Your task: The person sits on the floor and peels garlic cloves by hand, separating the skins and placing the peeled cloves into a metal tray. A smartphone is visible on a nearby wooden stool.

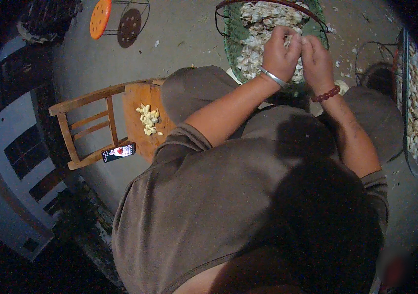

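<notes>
My left hand (280,53), with a silver bangle (273,78) at the wrist, is bent over a green woven basket (231,55). Close beside it is my right hand (316,60), with a red bead bracelet (325,94) below it. The fingertips of both hands meet, and whatever may be between them is too small or hidden to make out. Beneath them the basket holds many garlic bulbs and pale papery skins (253,42). A dark curved handle (267,2) arches across its far side.
To my left, a wooden chair (132,97) bears a pile of peeled garlic cloves (149,119) and a lit phone (118,152). An orange round stool (100,20) stands farther off. At right is another basket of garlic (416,110). Bits of skin litter the concrete floor (187,40).
</notes>
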Action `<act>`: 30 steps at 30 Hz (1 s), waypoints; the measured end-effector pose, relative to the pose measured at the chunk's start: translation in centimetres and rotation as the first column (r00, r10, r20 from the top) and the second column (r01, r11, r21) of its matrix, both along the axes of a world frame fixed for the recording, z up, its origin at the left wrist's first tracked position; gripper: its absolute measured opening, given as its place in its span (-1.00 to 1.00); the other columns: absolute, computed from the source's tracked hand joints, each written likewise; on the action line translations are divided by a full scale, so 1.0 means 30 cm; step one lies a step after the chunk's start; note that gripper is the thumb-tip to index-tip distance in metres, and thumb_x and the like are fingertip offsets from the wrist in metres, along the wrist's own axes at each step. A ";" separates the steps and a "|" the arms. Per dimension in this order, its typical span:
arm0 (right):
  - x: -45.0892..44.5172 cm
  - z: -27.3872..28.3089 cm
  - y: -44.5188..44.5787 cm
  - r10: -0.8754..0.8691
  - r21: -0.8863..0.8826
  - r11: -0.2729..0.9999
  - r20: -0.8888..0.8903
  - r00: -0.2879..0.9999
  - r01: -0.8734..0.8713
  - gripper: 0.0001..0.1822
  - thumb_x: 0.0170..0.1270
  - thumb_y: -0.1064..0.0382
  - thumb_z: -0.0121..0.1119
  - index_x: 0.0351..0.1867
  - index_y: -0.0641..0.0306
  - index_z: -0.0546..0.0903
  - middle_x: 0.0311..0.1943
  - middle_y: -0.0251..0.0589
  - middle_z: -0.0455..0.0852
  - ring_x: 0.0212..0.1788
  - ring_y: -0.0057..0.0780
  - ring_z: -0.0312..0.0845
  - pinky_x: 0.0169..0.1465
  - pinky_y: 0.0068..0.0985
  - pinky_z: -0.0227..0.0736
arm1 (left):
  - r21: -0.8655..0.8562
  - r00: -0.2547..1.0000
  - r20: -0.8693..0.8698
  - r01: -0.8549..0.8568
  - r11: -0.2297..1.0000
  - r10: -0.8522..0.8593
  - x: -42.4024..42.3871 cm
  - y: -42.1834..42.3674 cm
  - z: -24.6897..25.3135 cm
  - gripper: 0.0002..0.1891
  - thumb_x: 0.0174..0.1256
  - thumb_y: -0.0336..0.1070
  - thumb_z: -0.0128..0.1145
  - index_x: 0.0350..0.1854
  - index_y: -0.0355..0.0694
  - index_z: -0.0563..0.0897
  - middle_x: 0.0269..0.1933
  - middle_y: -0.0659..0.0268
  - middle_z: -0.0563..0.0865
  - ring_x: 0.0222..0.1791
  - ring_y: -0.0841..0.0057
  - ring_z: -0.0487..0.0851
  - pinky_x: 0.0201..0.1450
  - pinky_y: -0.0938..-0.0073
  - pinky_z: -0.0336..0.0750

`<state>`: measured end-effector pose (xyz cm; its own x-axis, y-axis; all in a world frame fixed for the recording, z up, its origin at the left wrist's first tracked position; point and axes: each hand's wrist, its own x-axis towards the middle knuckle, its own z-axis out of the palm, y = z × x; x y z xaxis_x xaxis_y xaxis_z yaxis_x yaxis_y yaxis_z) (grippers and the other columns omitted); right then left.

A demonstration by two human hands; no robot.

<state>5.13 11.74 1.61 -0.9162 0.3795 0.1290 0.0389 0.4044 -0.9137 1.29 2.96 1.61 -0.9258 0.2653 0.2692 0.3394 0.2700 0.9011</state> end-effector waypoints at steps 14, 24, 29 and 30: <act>-0.013 -0.041 0.037 0.052 -0.446 0.891 0.281 0.958 0.082 -0.82 0.11 0.22 -0.08 -0.35 0.26 0.48 -0.55 -0.30 0.51 -0.53 -0.61 0.41 -0.53 -0.61 0.30 | 0.535 0.687 0.604 0.026 0.845 -0.403 -0.021 -0.019 0.011 -0.75 0.19 -0.12 -0.19 -0.36 -0.22 0.38 -0.54 0.38 0.43 -0.71 0.70 0.31 -0.75 0.72 0.21; 0.000 0.031 0.044 0.071 -0.783 0.602 0.247 0.966 0.156 -0.78 0.06 0.24 0.02 -0.24 0.20 0.50 -0.37 -0.38 0.51 -0.43 -0.70 0.42 -0.48 -0.72 0.36 | 0.566 0.677 0.571 0.086 0.820 -0.465 -0.054 -0.042 -0.006 -0.72 0.20 -0.14 -0.19 -0.21 -0.25 0.38 -0.57 0.40 0.44 -0.72 0.70 0.30 -0.73 0.76 0.17; 0.002 0.055 0.032 0.117 -0.677 0.735 0.110 0.987 -0.012 -0.74 -0.01 0.27 0.10 -0.25 0.30 0.48 -0.50 -0.34 0.54 -0.48 -0.66 0.45 -0.46 -0.70 0.36 | 0.565 0.668 0.616 -0.004 0.825 -0.418 -0.049 -0.039 -0.001 -0.77 0.14 -0.16 -0.08 -0.29 -0.23 0.36 -0.57 0.39 0.46 -0.70 0.70 0.36 -0.72 0.76 0.24; 0.004 0.065 0.028 0.142 -0.633 0.772 0.076 0.987 -0.063 -0.73 -0.03 0.28 0.12 -0.26 0.32 0.48 -0.54 -0.34 0.54 -0.50 -0.66 0.45 -0.46 -0.70 0.36 | 0.580 0.673 0.612 -0.024 0.814 -0.416 -0.047 -0.036 0.002 -0.78 0.11 -0.17 -0.04 -0.34 -0.22 0.36 -0.57 0.38 0.47 -0.70 0.70 0.38 -0.73 0.76 0.26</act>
<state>5.24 12.57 3.57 -0.9471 0.2422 -0.2107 0.1492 -0.2490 -0.9570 -0.14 1.89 1.66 -0.8286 0.4917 -0.2676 -0.4441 -0.2862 0.8491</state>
